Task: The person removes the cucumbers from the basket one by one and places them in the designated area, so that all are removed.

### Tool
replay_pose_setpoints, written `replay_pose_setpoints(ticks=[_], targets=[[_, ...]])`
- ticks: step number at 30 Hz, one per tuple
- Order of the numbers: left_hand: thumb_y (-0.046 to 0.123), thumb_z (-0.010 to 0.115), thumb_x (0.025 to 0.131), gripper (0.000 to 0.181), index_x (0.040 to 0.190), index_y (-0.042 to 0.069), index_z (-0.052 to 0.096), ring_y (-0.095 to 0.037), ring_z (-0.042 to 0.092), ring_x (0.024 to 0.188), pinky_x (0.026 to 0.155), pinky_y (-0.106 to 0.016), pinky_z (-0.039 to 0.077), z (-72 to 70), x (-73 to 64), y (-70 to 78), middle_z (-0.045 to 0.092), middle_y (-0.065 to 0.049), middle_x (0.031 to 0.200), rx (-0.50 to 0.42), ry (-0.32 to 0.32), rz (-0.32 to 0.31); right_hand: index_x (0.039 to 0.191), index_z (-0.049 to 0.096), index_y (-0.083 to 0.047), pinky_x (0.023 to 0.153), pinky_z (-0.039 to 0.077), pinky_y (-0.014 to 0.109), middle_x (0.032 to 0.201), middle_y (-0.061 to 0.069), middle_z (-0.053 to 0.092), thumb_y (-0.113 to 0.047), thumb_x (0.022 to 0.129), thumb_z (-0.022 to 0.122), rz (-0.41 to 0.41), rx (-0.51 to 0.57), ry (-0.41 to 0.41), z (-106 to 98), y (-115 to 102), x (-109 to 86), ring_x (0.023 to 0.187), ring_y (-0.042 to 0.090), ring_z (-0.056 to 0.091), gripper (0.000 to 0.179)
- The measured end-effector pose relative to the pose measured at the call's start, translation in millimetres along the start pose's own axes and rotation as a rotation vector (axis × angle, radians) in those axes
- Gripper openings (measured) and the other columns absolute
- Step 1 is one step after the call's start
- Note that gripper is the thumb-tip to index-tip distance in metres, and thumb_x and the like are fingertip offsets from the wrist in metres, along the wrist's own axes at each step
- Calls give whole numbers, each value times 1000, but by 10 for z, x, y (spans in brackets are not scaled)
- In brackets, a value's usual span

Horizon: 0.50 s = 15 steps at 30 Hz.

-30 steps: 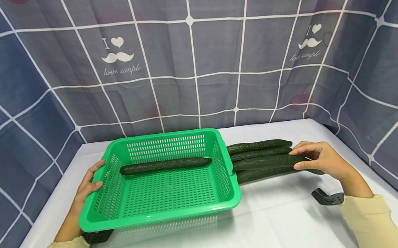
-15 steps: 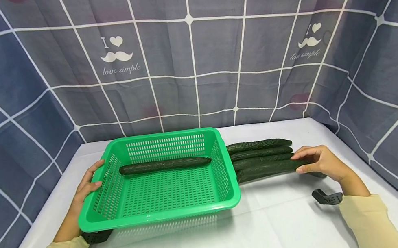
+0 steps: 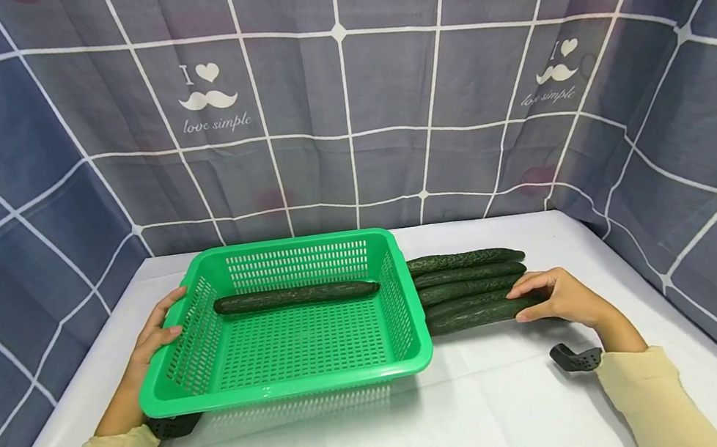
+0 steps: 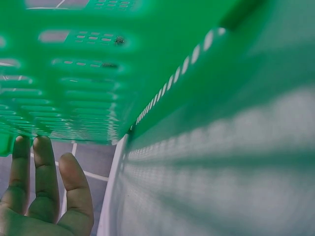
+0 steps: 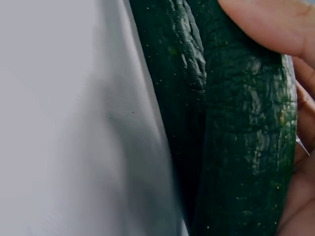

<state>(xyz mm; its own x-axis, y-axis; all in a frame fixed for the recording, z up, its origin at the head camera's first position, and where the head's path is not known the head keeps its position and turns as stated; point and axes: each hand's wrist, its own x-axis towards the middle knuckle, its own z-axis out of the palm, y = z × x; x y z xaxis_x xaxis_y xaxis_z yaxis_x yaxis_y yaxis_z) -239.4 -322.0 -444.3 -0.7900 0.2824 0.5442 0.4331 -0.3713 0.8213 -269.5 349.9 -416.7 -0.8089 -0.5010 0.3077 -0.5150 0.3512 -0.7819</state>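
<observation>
My right hand [image 3: 556,297] pinches the right part of the nearest dark green cucumber [image 3: 469,318] between thumb and fingers. In the right wrist view the thumb lies across this cucumber [image 5: 248,128], with another cucumber [image 5: 167,73] close beside it. More cucumbers [image 3: 465,260] lie side by side behind it, their left ends reaching the basket. A green slotted plastic basket [image 3: 285,392] stands to the left, with one cucumber [image 3: 297,297] lying inside toward its back wall. At the basket's left side is my left hand [image 3: 157,333]; its fingers [image 4: 45,167] are fairly straight, fingertips right at the outer wall.
A white cloth [image 3: 486,408] covers the table. A dark grey-blue curtain [image 3: 384,102] with white lines encloses the back and both sides. Black wrist mounts [image 3: 576,358] sit by the two sleeves.
The right hand has drawn its cucumber toward the front of the row, then shifted left with it. Cucumbers behind it show more now. The left hand and basket stay put.
</observation>
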Motion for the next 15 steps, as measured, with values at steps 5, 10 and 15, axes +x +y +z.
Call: replay_pose_setpoints(ticks=[5, 10, 15], targets=[[-12, 20, 100, 75, 159, 22, 52, -9, 63, 128, 98, -21, 53, -2, -3, 3, 58, 5, 150, 3, 5, -3, 104, 84, 1, 85, 53, 17, 105, -4, 78, 10, 76, 91, 8, -45, -2, 46, 10, 21, 100, 3, 69, 31], [-12, 19, 100, 75, 158, 22, 52, -8, 62, 127, 97, -20, 53, -8, -5, 6, 58, 6, 150, 21, 9, -4, 103, 85, 0, 84, 52, 17, 102, 0, 79, 7, 76, 92, 6, -86, -12, 89, 8, 47, 98, 4, 68, 29], [-11, 20, 100, 74, 158, 23, 52, -8, 62, 127, 97, -20, 53, -8, -7, 4, 57, 6, 149, 25, 19, -15, 101, 85, 2, 78, 50, 19, 99, 5, 78, 8, 75, 93, -22, -123, -18, 118, -10, 61, 92, 4, 66, 29]])
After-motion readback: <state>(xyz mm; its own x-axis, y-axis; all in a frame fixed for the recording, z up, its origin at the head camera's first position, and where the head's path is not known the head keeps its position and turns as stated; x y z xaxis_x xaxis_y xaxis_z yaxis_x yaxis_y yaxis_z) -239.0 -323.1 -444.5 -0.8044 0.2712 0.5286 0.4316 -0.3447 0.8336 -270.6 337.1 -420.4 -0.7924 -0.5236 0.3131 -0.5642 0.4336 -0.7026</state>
